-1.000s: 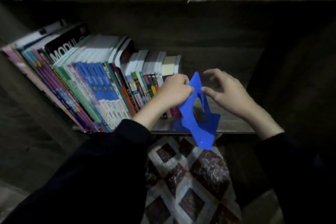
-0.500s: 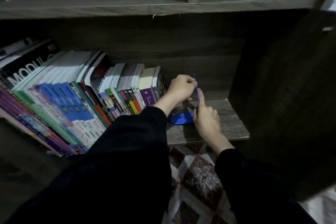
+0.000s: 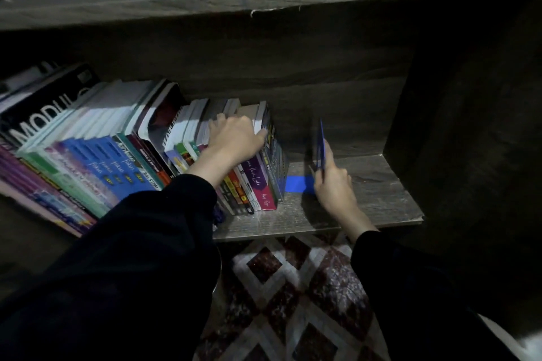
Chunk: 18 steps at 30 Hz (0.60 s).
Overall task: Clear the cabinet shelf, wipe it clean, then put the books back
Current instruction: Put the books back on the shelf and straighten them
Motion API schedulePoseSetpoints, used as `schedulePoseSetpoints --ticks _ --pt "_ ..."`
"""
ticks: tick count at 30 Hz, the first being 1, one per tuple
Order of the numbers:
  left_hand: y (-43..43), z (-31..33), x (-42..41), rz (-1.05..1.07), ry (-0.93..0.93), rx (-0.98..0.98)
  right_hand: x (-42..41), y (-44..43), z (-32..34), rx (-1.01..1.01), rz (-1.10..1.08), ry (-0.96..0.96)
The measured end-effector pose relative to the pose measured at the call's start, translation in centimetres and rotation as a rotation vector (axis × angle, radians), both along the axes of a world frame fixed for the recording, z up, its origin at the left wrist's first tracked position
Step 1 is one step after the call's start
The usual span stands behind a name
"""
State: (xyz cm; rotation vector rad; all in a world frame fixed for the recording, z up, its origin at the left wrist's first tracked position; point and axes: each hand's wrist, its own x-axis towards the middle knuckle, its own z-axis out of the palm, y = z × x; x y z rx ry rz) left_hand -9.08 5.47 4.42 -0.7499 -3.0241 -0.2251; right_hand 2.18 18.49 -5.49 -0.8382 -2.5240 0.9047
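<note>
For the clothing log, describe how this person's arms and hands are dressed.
Both arms are covered by long, loose black sleeves, the left sleeve and the right sleeve, ending at the wrists. The left hand and right hand are bare: no gloves, and no ring, watch or bracelet shows in the dim light.

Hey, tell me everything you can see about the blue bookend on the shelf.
The blue bookend is a thin, bright blue L-shaped sheet, metal or plastic, I cannot tell. Its flat base lies on the wooden shelf, reaching the foot of the last of the books. Its upright plate stands vertical, seen edge-on, apart from the books. The right hand grips that plate low down.
</note>
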Motion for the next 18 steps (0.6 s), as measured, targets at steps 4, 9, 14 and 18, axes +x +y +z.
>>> schedulePoseSetpoints --ticks 4,9,14,18 --pt "0.1 0.1 -0.2 -0.003 -0.029 0.061 -1.1 -0.6 -0.1 -0.039 0.035 0.067" --pt "0.0 -0.3 -0.4 -0.067 -0.005 0.028 -2.8 -2.2 -0.2 -0.064 0.108 0.106" --pt "-0.1 -1.7 -0.9 -0.120 0.109 -0.006 -3.5 -2.5 -0.4 -0.035 0.101 0.137" --pt "-0.3 -2.4 -0.8 -0.159 0.194 0.040 -3.2 -2.4 -1.7 -0.020 0.099 0.181"
